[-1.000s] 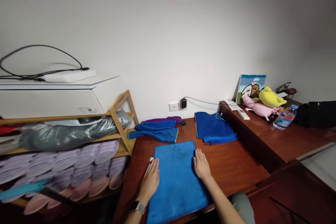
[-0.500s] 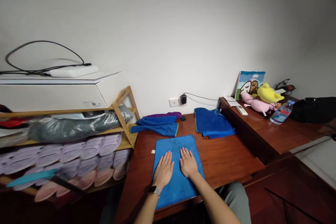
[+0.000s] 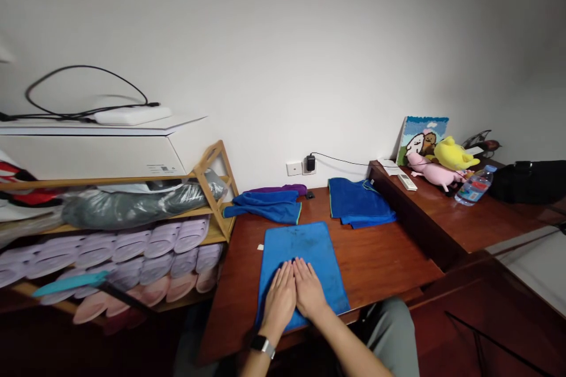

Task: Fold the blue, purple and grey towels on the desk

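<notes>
A light blue cloth (image 3: 296, 240) with dark smudges lies flat on the brown wooden desk (image 3: 371, 265), a small white tag at its left edge. My left hand (image 3: 282, 297), with a watch on its wrist, rests palm down on the cloth's lower middle, fingers stretched out. Beside it, touching along the index fingers, my right hand (image 3: 308, 291) also lies flat on the cloth. Neither hand grips anything. Behind the cloth are a crumpled blue cloth (image 3: 274, 205) over a purple one (image 3: 297, 189) at the left and a folded dark blue cloth (image 3: 356, 201) at the right.
A shelf (image 3: 221, 188) with slippers and a white box (image 3: 97, 156) stands left. A plugged-in black charger (image 3: 311, 162) trails its cable rightward. On the raised right surface are a remote (image 3: 407, 182), plush toys (image 3: 435, 174), a bottle (image 3: 476, 185) and a black bag (image 3: 530, 181).
My hands have come together from their spread positions and sit lower on the light blue cloth. The camera view has shifted slightly.
</notes>
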The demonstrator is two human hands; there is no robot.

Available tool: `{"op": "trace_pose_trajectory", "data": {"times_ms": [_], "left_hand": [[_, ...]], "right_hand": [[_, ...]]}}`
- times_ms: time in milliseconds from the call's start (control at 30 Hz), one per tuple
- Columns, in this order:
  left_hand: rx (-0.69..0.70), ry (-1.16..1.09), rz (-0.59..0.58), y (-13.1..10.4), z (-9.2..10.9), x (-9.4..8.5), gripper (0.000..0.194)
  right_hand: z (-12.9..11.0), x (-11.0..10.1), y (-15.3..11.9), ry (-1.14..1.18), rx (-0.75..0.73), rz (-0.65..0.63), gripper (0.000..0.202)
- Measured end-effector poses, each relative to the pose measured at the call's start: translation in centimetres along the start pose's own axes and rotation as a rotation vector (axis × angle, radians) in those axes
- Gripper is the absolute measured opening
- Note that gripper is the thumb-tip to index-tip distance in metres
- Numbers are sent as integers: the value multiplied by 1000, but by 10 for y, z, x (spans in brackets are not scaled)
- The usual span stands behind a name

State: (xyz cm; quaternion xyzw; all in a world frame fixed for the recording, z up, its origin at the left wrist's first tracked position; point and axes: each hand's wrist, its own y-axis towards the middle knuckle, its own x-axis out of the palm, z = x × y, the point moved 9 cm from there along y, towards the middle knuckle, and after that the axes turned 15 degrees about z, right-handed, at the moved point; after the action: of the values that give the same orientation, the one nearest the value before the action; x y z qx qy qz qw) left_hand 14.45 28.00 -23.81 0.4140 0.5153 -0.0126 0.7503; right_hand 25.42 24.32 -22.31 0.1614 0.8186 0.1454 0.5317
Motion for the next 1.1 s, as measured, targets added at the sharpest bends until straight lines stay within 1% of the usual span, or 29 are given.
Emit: {"op": "trace_pose_trajectory", "data": {"times_ms": [33, 67, 133, 200, 267, 367, 433, 533, 633, 700, 733, 767, 800, 867, 933, 1000, 1033, 1067, 1100], "left_hand": [[-9, 2, -12, -10, 7, 6, 60], [-25, 3, -25, -18, 10, 10, 60], [-60, 3, -44, -27, 5, 17, 61], [-80, -1, -53, -28, -6, 20, 63], [-103, 8, -47, -24, -15, 20, 66], [-112, 27, -41, -19, -19, 18, 67], [-107, 44, -45, -21, -21, 16, 67], [-121, 82, -34, -31, -36, 7, 70], [-136, 107, -4, -44, -58, -7, 71], [-137, 131, 26, -49, -65, -17, 71], [-135, 148, 47, -49, -63, -22, 71], [-129, 164, 69, -47, -58, -26, 69], [-114, 172, 86, -43, -49, -29, 67], [-60, 158, 83, -33, -20, -27, 61], [14, 120, 29, -25, 13, -16, 57], [82, 94, -29, -23, 36, -3, 57], [104, 93, -47, -25, 40, 3, 58], [116, 97, -54, -29, 41, 8, 59], [116, 106, -51, -34, 37, 11, 59]], "right_hand": [[-6, 5, -8, 10, -7, -16, 59], [-8, 7, -13, 12, -5, -29, 59], [-5, 4, -17, 9, 2, -45, 60], [-1, -3, -14, 11, -12, -57, 60], [2, -8, -9, 12, -22, -70, 60], [3, -10, -5, 0, -27, -82, 60], [9, -10, -6, -21, -13, -85, 60], [33, -16, -14, -78, 63, -93, 64], [67, -29, -25, -154, 182, -109, 66], [83, -39, -31, -193, 263, -117, 66], [86, -44, -32, -204, 296, -109, 66], [84, -47, -32, -208, 316, -88, 66], [78, -50, -30, -203, 320, -54, 65], [53, -50, -23, -166, 279, 38, 64], [22, -41, -17, -103, 203, 102, 62], [-2, -26, -17, -40, 163, 108, 60], [-7, -18, -18, -18, 165, 95, 60], [-8, -12, -21, -3, 174, 82, 60], [-5, -7, -24, 4, 188, 72, 60]]}}
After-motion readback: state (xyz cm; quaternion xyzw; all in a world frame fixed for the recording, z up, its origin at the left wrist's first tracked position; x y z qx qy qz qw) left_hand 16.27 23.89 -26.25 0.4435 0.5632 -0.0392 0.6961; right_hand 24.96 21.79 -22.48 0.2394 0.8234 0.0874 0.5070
